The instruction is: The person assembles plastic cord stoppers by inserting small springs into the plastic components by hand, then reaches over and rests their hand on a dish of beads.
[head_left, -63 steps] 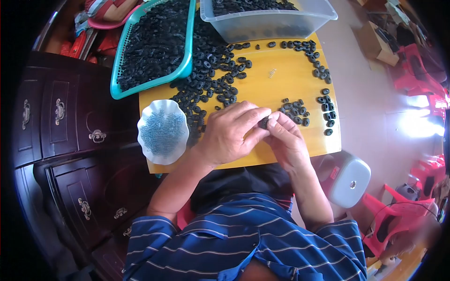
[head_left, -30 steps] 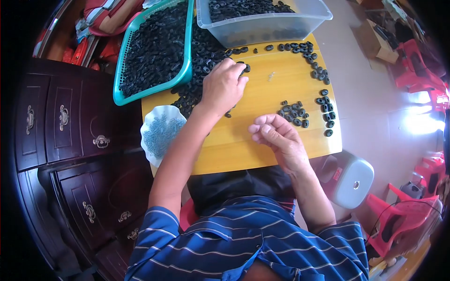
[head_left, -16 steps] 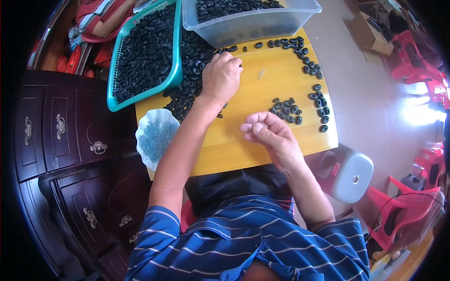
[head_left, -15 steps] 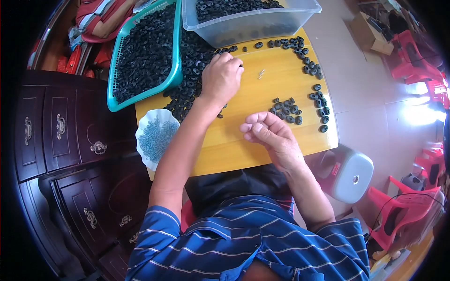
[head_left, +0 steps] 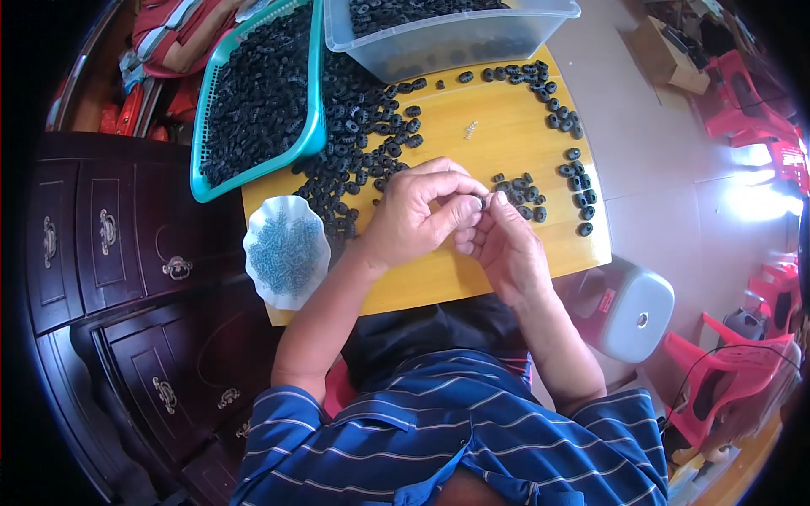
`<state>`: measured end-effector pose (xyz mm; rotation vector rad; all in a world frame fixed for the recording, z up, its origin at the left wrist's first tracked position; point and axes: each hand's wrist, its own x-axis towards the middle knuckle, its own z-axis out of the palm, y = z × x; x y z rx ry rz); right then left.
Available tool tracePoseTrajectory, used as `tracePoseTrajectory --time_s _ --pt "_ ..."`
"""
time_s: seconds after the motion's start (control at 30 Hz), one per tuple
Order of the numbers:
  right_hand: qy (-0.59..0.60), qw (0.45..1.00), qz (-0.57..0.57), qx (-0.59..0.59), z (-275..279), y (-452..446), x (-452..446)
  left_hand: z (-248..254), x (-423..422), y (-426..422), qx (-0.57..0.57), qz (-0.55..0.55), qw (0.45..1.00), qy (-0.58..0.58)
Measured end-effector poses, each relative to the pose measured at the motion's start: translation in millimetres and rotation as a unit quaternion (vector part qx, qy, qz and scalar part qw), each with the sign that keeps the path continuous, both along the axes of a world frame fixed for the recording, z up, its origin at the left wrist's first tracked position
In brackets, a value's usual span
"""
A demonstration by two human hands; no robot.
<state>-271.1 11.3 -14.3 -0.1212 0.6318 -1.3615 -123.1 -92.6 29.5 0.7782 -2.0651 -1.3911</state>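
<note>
My left hand (head_left: pixel 422 209) and my right hand (head_left: pixel 510 249) meet over the middle of the yellow table (head_left: pixel 396 282). Between their fingertips is a small dark part (head_left: pixel 483 201), mostly covered. My left thumb and index finger pinch it, and my right thumb and fingertips close on its other side. Left of my hands lies a loose heap of black oval parts (head_left: pixel 337 169). Just right of them is a small group of black parts (head_left: pixel 527 192). A scalloped white dish (head_left: pixel 287 291) holding small clear bluish pieces stands near my left forearm.
A green basket (head_left: pixel 316 126) and a clear plastic bin (head_left: pixel 456 52), both with black parts, stand at the back. Black parts line the table's right edge (head_left: pixel 579 200). Tiny pale pieces (head_left: pixel 470 130) lie mid-table. Another person's arm (head_left: pixel 190 51) shows top left. A lidded bin (head_left: pixel 634 316) stands right.
My left hand has come back from the heap's far edge to meet my right hand, with a small dark part now between their fingertips. My right hand has shifted slightly right.
</note>
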Motion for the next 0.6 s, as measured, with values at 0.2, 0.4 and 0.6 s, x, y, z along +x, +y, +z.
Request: tracePoseTrajectory --time_s 0.2,0.4,0.6 --pt "0.008 1.0 -0.014 0.001 1.5 -2.9 0.4 -1.4 -3.8 3.1 -0.055 0.007 0.998 0.006" --pt "0.046 0.999 0.004 -0.008 4.0 -1.3 0.6 -20.4 -5.5 -13.9 0.046 0.084 0.994 0.053" --pt "0.07 0.997 0.034 -0.016 9.6 -0.2 3.1 -48.9 -25.6 -39.8 -0.195 0.176 0.955 -0.138"
